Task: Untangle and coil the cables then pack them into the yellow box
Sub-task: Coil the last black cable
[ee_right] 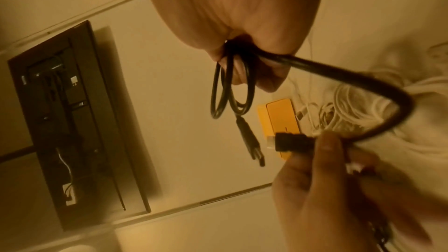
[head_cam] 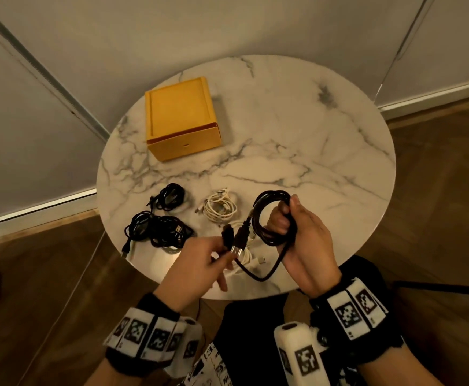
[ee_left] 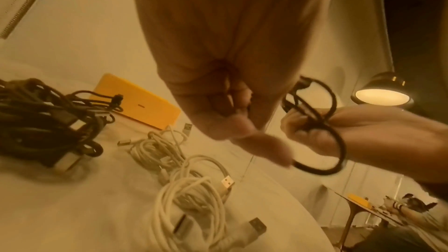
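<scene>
My right hand (head_cam: pixel 289 218) grips a coiled black cable (head_cam: pixel 269 215) upright above the near part of the table, with the loops around its fingers. The cable's free tail curves down and across to my left hand (head_cam: pixel 222 254), which pinches the black plug (ee_right: pixel 290 143) at its end. A second plug (ee_right: pixel 252 148) hangs loose from the coil (ee_right: pixel 230 91). The yellow box (head_cam: pixel 181 118) sits at the far left of the table, apart from both hands. Two black cable bundles (head_cam: pixel 169 197) (head_cam: pixel 158 228) and a white coil (head_cam: pixel 219 208) lie between box and hands.
The round marble table (head_cam: pixel 311 151) stands by a pale wall. Another white cable (head_cam: pixel 248 259) lies under my hands near the front edge. A lit lamp (ee_left: pixel 383 95) shows at the right in the left wrist view. Wooden floor surrounds the table.
</scene>
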Demonstrator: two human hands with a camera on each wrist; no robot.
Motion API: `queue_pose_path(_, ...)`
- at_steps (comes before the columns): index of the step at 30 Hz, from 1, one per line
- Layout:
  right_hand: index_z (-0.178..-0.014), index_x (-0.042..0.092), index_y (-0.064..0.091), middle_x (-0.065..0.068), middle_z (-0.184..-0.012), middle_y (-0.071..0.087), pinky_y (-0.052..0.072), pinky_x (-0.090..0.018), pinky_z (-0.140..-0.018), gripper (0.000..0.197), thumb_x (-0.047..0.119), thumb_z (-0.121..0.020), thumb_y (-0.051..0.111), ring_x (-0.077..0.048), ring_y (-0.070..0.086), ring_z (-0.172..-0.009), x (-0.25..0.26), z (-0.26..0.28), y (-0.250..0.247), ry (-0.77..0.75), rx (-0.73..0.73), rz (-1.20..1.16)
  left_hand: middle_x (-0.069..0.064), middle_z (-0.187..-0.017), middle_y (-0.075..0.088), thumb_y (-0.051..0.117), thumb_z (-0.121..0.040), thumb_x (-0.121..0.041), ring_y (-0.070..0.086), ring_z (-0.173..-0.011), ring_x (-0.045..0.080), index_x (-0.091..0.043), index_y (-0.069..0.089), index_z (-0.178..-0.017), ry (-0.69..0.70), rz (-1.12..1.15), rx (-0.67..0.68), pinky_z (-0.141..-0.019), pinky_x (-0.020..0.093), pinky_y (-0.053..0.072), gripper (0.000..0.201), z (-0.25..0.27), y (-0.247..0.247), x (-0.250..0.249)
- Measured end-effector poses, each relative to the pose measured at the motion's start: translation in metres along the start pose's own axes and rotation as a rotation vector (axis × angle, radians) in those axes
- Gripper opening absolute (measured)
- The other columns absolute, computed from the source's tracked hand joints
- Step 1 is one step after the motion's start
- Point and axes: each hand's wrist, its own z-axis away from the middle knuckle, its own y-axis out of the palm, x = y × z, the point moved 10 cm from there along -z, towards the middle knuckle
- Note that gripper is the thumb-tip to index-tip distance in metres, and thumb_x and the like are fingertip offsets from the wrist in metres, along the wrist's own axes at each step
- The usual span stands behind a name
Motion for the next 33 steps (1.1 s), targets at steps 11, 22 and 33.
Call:
queue_pose_path(11, -0.072, 0.009, 0.043, -0.003, -0.061, 0.032, 0.032, -0.018, -0.050, 0.035, 0.025, -0.102, 0.037, -0.010, 0.030, -0.052, -0.008, 0.007, 0.003, 0.144, 0.095, 0.168, 0.003, -0.084, 0.068, 0.053, -0.086, 0.001, 0.058, -0.075, 0.015, -0.007, 0.065, -0.101, 0.372, -0.387, 0.024, -0.058, 0.019, 0.039, 0.021, -0.012, 0.001, -0.048)
queue_pose_path(22, -0.067, 0.011, 0.052, -0.002, -0.057, 0.036, 0.038, -0.018, -0.049, 0.036, 0.024, -0.099, 0.046, -0.009, 0.034, -0.048, -0.015, 0.010, -0.004, 0.167, 0.097, 0.321, 0.009, -0.072, 0.067, 0.049, -0.081, 0.003, 0.058, -0.053, 0.028, -0.004, 0.071, -0.094, 0.114, 0.331, 0.154, -0.048, 0.030, 0.046, 0.026, -0.007, 0.009, -0.033)
queue_pose_path(33, -0.074, -0.007, 0.053, 0.001, -0.056, 0.047, 0.034, -0.033, -0.058, 0.044, 0.028, -0.099, 0.049, -0.015, 0.042, -0.054, -0.020, 0.001, -0.007, -0.098, 0.113, 0.753, -0.013, -0.091, 0.072, 0.080, -0.075, -0.023, 0.066, -0.088, 0.002, -0.035, 0.060, -0.109, 0.054, 0.204, -0.243, -0.076, 0.027, 0.055, 0.041, -0.007, -0.006, -0.021)
